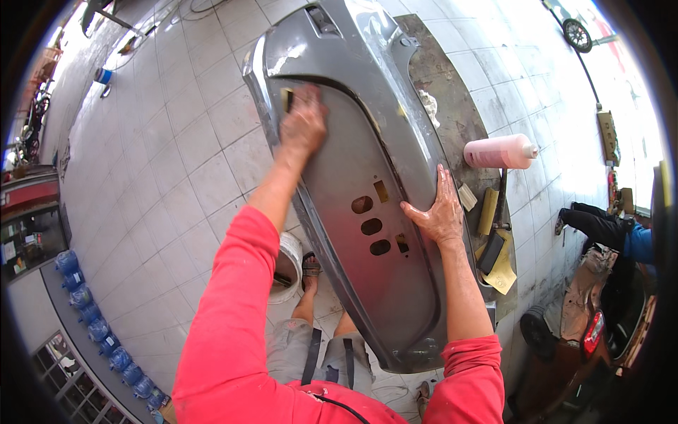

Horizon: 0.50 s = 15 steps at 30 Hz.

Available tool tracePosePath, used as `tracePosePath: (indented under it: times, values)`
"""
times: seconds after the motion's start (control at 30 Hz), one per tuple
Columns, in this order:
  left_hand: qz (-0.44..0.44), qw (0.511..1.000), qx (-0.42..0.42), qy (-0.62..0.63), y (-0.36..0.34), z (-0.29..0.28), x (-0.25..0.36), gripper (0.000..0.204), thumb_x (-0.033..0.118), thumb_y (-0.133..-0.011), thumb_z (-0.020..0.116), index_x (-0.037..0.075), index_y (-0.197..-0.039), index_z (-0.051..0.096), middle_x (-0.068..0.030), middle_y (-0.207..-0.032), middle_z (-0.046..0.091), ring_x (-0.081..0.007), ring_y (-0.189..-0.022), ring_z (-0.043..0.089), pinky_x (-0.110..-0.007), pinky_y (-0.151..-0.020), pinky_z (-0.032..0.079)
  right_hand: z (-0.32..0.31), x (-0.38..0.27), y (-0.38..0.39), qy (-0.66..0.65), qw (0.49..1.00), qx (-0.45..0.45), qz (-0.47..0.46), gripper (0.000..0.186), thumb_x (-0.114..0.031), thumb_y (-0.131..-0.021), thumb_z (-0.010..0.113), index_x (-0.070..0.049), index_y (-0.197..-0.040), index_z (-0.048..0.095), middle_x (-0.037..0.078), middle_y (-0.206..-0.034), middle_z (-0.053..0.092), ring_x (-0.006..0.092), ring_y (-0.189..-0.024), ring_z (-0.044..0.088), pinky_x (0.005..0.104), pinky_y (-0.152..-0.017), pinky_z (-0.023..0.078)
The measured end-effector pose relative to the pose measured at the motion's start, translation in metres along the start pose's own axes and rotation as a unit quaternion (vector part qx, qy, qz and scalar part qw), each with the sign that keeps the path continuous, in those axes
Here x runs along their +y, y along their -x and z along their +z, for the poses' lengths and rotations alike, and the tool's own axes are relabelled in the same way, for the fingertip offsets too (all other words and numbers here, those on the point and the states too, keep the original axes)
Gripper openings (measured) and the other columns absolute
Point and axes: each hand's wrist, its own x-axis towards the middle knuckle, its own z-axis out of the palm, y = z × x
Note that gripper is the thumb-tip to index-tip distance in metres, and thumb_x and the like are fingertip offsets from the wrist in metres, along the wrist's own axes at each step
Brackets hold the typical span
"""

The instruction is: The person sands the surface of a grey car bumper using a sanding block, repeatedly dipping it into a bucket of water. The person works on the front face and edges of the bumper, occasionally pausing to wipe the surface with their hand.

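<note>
A grey car bumper lies lengthwise before me, with a recessed middle and several cut-out holes. My left hand, blurred, presses a small yellow-and-dark pad on the recess's upper left part. My right hand rests spread on the bumper's right side, thumb toward the holes. Right of it, on a worn stand top, lie a pink-liquid bottle, yellow blocks, a dark block and a yellow sheet.
A white bucket stands by my legs. Blue water jugs line the left. Another person's dark-trousered legs are at the right, above a damaged car part. A cable lies on the tiled floor.
</note>
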Motion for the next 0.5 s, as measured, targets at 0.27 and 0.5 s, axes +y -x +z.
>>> tracePosePath:
  times: [0.27, 0.5]
  values:
    - [-0.023, 0.995, 0.019, 0.094, 0.032, -0.028, 0.129, 0.056, 0.031, -0.111, 0.05, -0.006, -0.153, 0.053, -0.0251, -0.164, 0.048, -0.0397, -0.154, 0.044, -0.047, -0.125, 0.041, 0.002, 0.005, 0.001, 0.013, 1.0, -0.005, 0.009, 0.127, -0.058, -0.074, 0.088, -0.003, -0.17, 0.025, 0.028, -0.171, 0.035, 0.037, -0.161, 0.032, 0.0443, -0.131, 0.033]
    - [-0.055, 0.976, 0.058, 0.201, 0.004, -0.02, 0.066, 0.051, 0.025, -0.109, 0.05, -0.001, -0.153, 0.056, -0.0199, -0.164, 0.051, -0.0332, -0.157, 0.042, -0.045, -0.126, 0.04, -0.004, -0.004, -0.006, 0.003, 1.0, -0.002, 0.001, 0.127, -0.064, -0.076, 0.085, -0.001, -0.169, 0.027, 0.029, -0.171, 0.034, 0.0386, -0.161, 0.033, 0.0457, -0.13, 0.033]
